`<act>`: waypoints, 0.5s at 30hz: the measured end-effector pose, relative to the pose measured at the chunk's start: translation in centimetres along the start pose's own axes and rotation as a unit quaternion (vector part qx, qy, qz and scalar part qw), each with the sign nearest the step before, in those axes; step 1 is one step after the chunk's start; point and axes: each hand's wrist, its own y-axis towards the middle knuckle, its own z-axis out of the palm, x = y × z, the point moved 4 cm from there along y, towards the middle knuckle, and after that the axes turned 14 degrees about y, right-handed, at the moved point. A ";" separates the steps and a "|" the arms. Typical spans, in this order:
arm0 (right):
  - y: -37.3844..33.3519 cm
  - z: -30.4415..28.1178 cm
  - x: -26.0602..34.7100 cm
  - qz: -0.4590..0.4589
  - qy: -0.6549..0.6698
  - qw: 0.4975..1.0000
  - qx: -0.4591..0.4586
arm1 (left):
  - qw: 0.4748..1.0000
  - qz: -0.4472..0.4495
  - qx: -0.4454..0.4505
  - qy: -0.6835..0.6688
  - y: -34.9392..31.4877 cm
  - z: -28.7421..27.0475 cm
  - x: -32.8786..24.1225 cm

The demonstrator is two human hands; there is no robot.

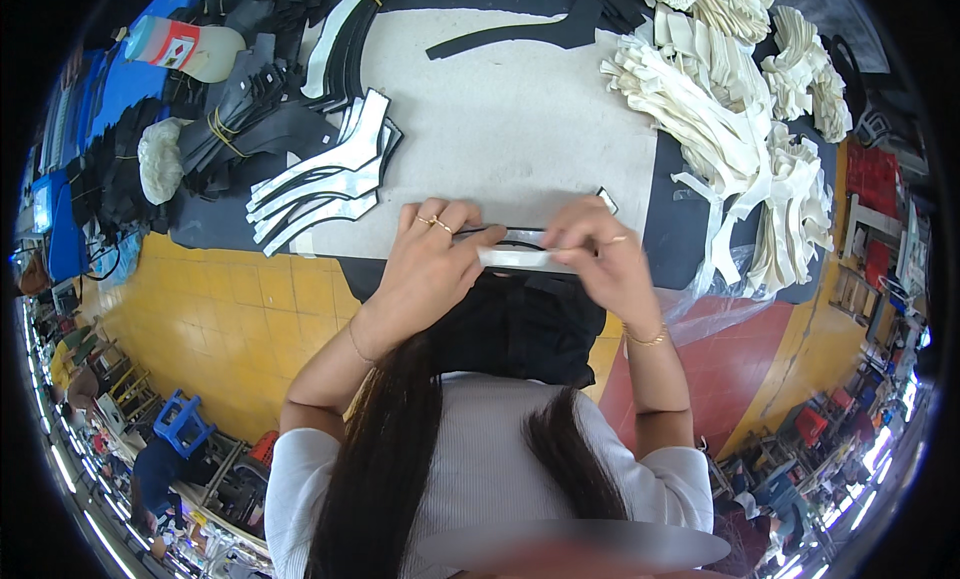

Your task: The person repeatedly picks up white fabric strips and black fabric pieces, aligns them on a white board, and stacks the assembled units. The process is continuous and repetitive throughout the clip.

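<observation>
At the table's near edge, my left hand and my right hand hold a curved cut piece between them, white with a black edge. The fingers of both hands are closed on its two ends; my right hand is slightly blurred. A small corner, white with a dark rim, shows beyond my right fingers. Left of my left hand lies a fanned pile of curved white pieces with black edges. A single dark curved piece rests farther back on the pale board.
Bundles of cream cut pieces crowd the right side, above a clear plastic bag. Dark bundled pieces fill the left, with a capped bottle behind them. A blue stool stands on the floor at left.
</observation>
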 end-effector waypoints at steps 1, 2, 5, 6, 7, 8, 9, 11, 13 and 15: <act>-0.4 -0.9 0.4 0.038 0.095 0.994 -0.037 | 1.000 0.003 -0.005 0.003 0.1 -0.2 -0.1; -0.6 -2.3 1.6 -0.024 0.136 0.987 -0.077 | 1.000 0.007 -0.009 0.005 0.3 -0.4 -0.1; -2.0 -7.7 5.2 -0.149 0.178 0.945 -0.230 | 0.999 0.024 0.024 0.024 0.8 -1.0 -0.2; -2.8 -9.4 6.2 -0.178 0.235 0.913 -0.281 | 0.999 0.024 0.037 0.026 1.2 -1.3 -0.1; -3.5 -10.9 7.0 -0.211 0.317 0.865 -0.327 | 0.998 0.023 0.050 0.027 1.7 -1.5 0.0; -3.6 -11.4 7.6 -0.226 0.291 0.883 -0.292 | 0.998 0.026 0.046 0.029 2.4 -1.7 0.1; -3.6 -11.9 7.9 -0.241 0.290 0.888 -0.264 | 0.998 0.020 0.029 0.049 3.6 -1.7 0.3; -3.6 -11.9 7.9 -0.239 0.240 0.913 -0.226 | 0.993 0.023 -0.082 0.084 7.1 -0.9 0.3; -3.6 -11.3 7.7 -0.206 0.139 0.947 -0.204 | 0.985 0.012 -0.146 0.095 12.1 1.2 0.8; -3.8 -11.0 7.6 -0.188 0.134 0.946 -0.227 | 0.980 -0.025 -0.112 0.163 15.7 3.4 1.5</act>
